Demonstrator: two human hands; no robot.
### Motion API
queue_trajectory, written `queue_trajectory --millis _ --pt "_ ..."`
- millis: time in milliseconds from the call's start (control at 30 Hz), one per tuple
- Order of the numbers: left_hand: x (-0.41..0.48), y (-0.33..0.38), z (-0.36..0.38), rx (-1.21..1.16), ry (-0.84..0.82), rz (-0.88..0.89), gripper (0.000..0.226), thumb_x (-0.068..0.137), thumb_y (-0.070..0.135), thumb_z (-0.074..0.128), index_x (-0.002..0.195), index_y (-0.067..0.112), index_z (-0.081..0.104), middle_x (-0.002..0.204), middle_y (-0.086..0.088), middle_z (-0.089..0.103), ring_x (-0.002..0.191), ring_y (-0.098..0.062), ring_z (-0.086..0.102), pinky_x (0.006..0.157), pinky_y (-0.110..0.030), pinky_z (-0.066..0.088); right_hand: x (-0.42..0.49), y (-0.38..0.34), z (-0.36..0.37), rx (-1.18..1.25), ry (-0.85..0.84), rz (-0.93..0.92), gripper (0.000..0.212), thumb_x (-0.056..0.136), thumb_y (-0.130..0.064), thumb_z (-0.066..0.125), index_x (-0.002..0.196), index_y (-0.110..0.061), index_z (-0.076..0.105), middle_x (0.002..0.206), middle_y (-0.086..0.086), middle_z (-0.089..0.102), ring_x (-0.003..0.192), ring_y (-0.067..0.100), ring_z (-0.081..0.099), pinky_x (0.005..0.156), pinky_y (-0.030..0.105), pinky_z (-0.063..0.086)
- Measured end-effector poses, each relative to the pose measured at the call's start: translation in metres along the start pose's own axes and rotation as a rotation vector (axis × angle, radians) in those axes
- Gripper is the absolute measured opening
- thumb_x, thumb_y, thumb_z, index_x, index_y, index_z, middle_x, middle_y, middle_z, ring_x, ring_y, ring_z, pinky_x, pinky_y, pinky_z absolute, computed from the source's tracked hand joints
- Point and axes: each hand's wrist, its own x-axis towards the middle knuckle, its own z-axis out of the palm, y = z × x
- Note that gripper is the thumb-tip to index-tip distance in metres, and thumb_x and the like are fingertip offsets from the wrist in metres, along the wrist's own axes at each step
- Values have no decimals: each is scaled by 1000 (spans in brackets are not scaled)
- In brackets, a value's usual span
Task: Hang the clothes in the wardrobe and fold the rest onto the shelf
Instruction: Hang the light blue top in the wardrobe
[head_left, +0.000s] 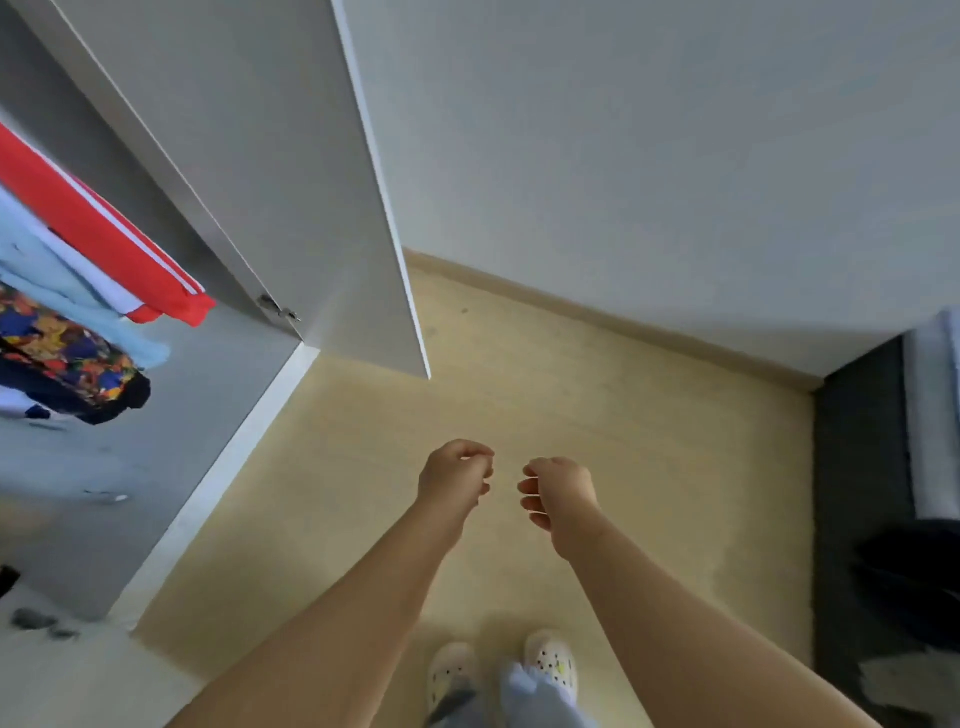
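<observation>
The wardrobe (130, 467) stands at the left with its white door (291, 171) swung open toward me. Inside it hang a red garment with white stripes (104, 228), a light blue garment (57, 280) and a colourful patterned garment (62, 353). My left hand (454, 478) and my right hand (558, 493) are held out side by side over the beige floor, well to the right of the wardrobe. Both droop from the wrist with loosely curled fingers and hold nothing.
The door's outer edge (415, 332) juts into the floor space ahead of my hands. A dark piece of furniture (872, 519) with pale fabric (932, 415) on it fills the right side. The white wall (649, 156) is straight ahead. My feet in white clogs (550, 660) are below.
</observation>
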Motion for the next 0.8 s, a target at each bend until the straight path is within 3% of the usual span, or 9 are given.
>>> queue_trajectory --millis 300,600,800 --pt "-66 -40 148 120 -68 -16 16 89 18 50 78 24 60 74 5 60 60 -11 54 54 -22 41 -1 86 -156 133 79 60 17 91 -11 44 76 -14 52 66 2 54 53 15 48 52 23 36" --pt "-152 -70 356 141 -90 -48 20 90 14 51 76 24 60 69 5 58 55 -10 51 51 -20 38 5 172 -375 150 133 82 18 90 -10 43 74 -14 51 66 2 54 53 15 47 52 24 36" --pt "-174 -74 444 196 -141 -51 24 89 11 53 69 24 58 66 5 58 54 -10 51 48 -20 36 18 199 -461 183 209 106 19 90 -8 41 74 -14 50 64 3 53 51 16 45 47 22 33"
